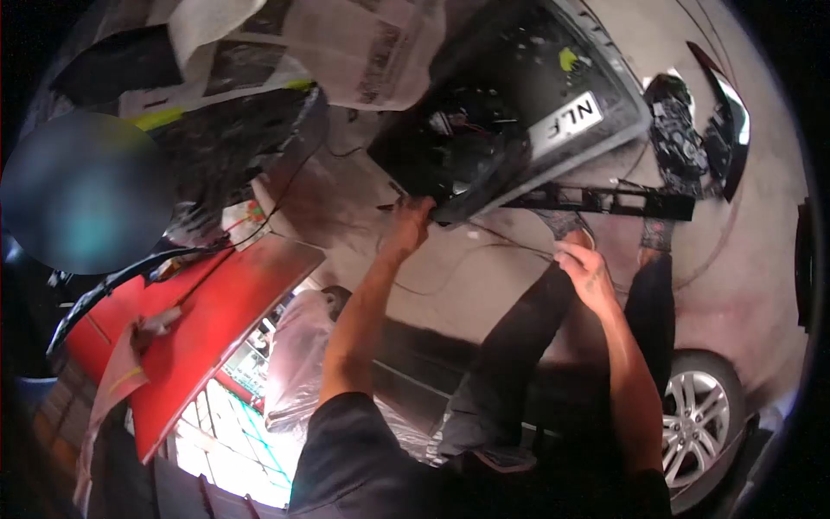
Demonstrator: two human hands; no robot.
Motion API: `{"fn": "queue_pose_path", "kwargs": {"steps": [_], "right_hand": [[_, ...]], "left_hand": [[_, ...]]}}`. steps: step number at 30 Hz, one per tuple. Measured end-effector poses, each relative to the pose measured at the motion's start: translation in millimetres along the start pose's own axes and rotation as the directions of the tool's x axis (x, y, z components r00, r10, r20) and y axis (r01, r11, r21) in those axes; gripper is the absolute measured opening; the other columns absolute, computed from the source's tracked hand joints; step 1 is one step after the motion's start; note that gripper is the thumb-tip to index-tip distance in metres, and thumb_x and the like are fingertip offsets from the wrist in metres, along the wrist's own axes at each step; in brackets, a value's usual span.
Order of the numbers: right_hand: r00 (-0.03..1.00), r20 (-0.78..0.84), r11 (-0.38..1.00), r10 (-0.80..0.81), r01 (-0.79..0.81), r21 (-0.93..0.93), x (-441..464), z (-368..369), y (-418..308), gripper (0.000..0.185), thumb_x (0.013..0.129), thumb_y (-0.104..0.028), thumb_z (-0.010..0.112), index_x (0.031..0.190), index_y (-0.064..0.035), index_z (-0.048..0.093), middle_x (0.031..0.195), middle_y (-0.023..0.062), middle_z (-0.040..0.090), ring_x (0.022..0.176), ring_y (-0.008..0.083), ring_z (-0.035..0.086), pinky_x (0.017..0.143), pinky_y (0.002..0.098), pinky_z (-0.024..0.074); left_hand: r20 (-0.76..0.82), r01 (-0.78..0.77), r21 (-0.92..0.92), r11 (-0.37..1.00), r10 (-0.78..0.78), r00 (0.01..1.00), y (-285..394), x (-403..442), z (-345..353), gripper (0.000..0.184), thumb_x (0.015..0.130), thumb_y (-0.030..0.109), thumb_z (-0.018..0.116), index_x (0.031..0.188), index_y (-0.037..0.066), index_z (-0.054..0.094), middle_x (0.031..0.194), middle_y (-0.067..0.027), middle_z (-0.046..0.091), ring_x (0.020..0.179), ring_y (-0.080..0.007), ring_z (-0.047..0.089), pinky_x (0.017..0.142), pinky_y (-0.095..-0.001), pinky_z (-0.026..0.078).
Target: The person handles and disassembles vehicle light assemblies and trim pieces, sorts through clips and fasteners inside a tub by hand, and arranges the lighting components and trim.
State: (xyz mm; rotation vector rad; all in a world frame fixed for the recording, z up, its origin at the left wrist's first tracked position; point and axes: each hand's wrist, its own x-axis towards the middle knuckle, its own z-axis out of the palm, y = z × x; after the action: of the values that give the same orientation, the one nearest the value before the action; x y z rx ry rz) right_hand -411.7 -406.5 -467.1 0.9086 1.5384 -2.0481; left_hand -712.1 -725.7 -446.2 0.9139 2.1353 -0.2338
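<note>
My left hand point(413, 223) is closed at the near left corner of a large black plastic bin point(536, 177). A thin dark piece sticks out beside its fingers, and what lies inside the grip is hidden. Further right, my right hand point(586, 275) has thumb and fingers pinched together above my shoe. A thin cord point(510, 245) runs from near the bin's corner to those fingertips, and they appear to pinch its end. The bin is tilted, has a white label point(566, 123) reading NLF, and holds dark parts point(471, 117).
A long black trim strip point(605, 201) lies beside the bin. Beyond it are a dark lamp-like assembly point(679, 138) and a curved glossy part point(731, 130). A red panel point(207, 303) stands at left, near plastic sheeting point(303, 355). A wheel point(696, 419) is at lower right.
</note>
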Motion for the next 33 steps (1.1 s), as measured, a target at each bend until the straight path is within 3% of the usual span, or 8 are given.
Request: {"fn": "queue_pose_path", "kwargs": {"steps": [11,14,19,21,24,25,27,33], "right_hand": [[0.998,-0.039,0.996,-0.045,0.042,-0.085,-3,7,15,0.032,0.102,-0.019,0.063,0.129,-0.0029,0.069,0.111,0.0195,0.076,0.094,0.0276,0.073,0.088,0.0388,0.0554],[0.992,-0.124,0.987,-0.032,0.011,-0.161,-9,-19,0,0.032,0.1,-0.02,0.062,0.125,-0.0014,0.07,0.11,0.0277,0.073,0.103,0.0462,0.07,0.091,0.0502,0.0558],[0.993,-0.107,0.932,0.047,-0.082,-0.353,-18,-41,-6,0.031,0.098,-0.023,0.061,0.115,0.0011,0.07,0.108,0.0279,0.072,0.101,0.0452,0.071,0.089,0.0538,0.0569],[0.992,-0.071,0.909,0.102,-0.122,-0.399,-19,-48,-1,0.027,0.096,-0.021,0.061,0.114,-0.0025,0.07,0.103,0.0283,0.072,0.095,0.049,0.069,0.087,0.0573,0.0555],[0.967,-0.002,0.86,0.253,-0.226,-0.457,-18,-59,3,0.023,0.096,-0.019,0.062,0.11,-0.0027,0.069,0.099,0.0279,0.072,0.095,0.0496,0.069,0.086,0.0585,0.0539],[0.978,-0.048,0.87,0.203,-0.202,-0.449,-18,-60,4,0.021,0.095,-0.017,0.062,0.108,-0.0021,0.069,0.101,0.0275,0.072,0.096,0.0494,0.068,0.087,0.0581,0.0538],[0.99,-0.128,0.908,0.058,-0.106,-0.406,-21,-67,0,0.023,0.094,-0.009,0.063,0.114,-0.0016,0.068,0.108,0.0262,0.071,0.098,0.0485,0.068,0.086,0.0571,0.0539],[0.992,-0.126,0.907,0.002,-0.055,-0.417,-24,-82,-11,0.031,0.088,-0.009,0.065,0.119,-0.002,0.065,0.103,0.0288,0.069,0.096,0.0473,0.068,0.084,0.0564,0.055]], "left_hand": [[-0.293,-0.048,-0.046,0.998,0.033,0.955,-8,-3,41,0.038,0.088,-0.003,0.058,0.124,0.007,0.063,0.119,-0.0213,0.067,0.117,-0.0426,0.06,0.099,-0.0535,0.048],[-0.3,0.064,-0.158,0.985,-0.11,0.948,100,26,-29,0.042,0.086,-0.005,0.06,0.127,0.004,0.063,0.117,-0.0206,0.068,0.116,-0.0407,0.063,0.1,-0.0509,0.05],[-0.303,-0.251,-0.61,0.752,0.072,0.95,300,89,-58,0.021,0.099,0.011,0.065,0.115,-0.003,0.071,0.112,-0.0193,0.072,0.104,-0.0309,0.071,0.093,-0.0376,0.054],[-0.159,-0.174,-0.771,0.612,0.079,0.984,367,140,-43,0.047,0.099,0.023,0.069,0.137,-0.003,0.06,0.132,-0.0241,0.065,0.121,-0.037,0.064,0.102,-0.0422,0.052],[-0.498,-0.398,-0.598,0.696,0.067,0.865,441,218,-65,0.067,0.09,0.016,0.075,0.148,0.0,0.047,0.149,-0.0317,0.045,0.135,-0.0506,0.048,0.115,-0.0525,0.041],[-0.717,-0.549,-0.27,0.791,0.216,0.663,446,246,-77,0.069,0.086,0.011,0.075,0.147,0.0,0.046,0.147,-0.033,0.044,0.131,-0.0516,0.05,0.11,-0.0546,0.043],[-0.784,-0.381,-0.084,0.921,0.175,0.596,461,283,-101,0.062,0.08,0.013,0.076,0.138,0.0,0.058,0.134,-0.0332,0.055,0.121,-0.0483,0.059,0.098,-0.0536,0.05],[-0.13,-0.078,-0.159,0.984,0.057,0.99,422,359,-103,0.029,0.081,0.018,0.074,0.103,0.0,0.076,0.105,-0.0255,0.075,0.102,-0.0406,0.074,0.089,-0.0493,0.059]]}}
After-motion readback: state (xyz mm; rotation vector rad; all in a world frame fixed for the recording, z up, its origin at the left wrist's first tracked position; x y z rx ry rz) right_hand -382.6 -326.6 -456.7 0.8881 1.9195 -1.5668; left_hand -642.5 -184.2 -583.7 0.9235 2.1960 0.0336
